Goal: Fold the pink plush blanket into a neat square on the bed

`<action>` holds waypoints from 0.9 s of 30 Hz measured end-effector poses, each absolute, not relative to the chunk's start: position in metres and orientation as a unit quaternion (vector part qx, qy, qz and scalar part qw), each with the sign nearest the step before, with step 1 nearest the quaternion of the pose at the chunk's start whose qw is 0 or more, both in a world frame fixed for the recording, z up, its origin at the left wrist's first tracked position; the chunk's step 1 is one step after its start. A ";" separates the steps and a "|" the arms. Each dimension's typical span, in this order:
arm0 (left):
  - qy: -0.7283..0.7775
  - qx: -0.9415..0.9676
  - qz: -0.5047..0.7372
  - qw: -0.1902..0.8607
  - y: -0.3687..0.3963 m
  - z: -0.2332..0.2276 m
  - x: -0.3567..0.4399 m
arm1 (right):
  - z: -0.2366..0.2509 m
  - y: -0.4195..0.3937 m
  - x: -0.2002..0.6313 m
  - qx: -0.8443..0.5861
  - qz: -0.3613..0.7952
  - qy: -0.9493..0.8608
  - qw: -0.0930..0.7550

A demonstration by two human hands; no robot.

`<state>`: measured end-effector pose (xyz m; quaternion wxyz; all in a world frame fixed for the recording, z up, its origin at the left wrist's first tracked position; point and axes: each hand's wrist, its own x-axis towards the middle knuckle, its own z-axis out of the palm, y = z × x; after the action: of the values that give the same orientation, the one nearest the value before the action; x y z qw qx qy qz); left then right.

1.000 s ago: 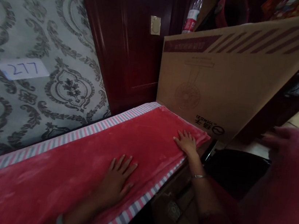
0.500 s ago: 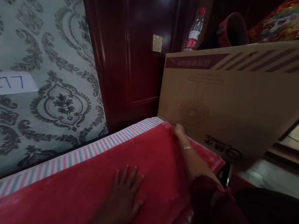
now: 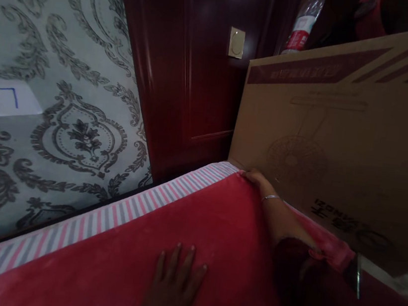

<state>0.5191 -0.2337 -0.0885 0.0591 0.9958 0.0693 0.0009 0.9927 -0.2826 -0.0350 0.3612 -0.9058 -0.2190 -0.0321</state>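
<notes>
Dark red sleeve (image 3: 299, 258), thin silver bangle (image 3: 270, 198) at right wrist

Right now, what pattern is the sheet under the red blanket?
Pink, grey and white stripes on the sheet, head view.

"277" (handwritten, partly cut off) on wall label (image 3: 2, 99)

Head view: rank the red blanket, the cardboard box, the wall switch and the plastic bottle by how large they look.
1. red blanket and cardboard box: both cut off by the frame and look about alike, so no order between them.
2. plastic bottle, partly hidden.
3. wall switch, clearly smallest.
</notes>
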 end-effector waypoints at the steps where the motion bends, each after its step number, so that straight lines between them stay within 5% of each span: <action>1: 0.064 0.997 0.016 0.048 -0.233 -0.093 0.518 | -0.035 -0.282 0.993 -0.910 -0.014 -0.219 0.353; 9: 0.038 0.988 0.139 -0.058 -0.232 -0.115 0.513 | -0.035 -0.284 0.987 -0.903 -0.074 -0.236 0.351; 17: 0.037 0.988 0.141 -0.055 -0.229 -0.122 0.515 | -0.058 -0.277 0.981 -0.916 -0.057 -0.245 0.312; 27: 0.171 0.980 0.097 0.028 -0.209 -0.039 0.504 | -0.045 -0.294 0.995 -0.937 0.052 -0.171 0.299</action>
<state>0.5037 -0.2089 -0.0392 0.0280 0.9801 0.1711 0.0966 0.9954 -0.2941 -0.0446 0.2993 -0.9372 -0.1715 0.0523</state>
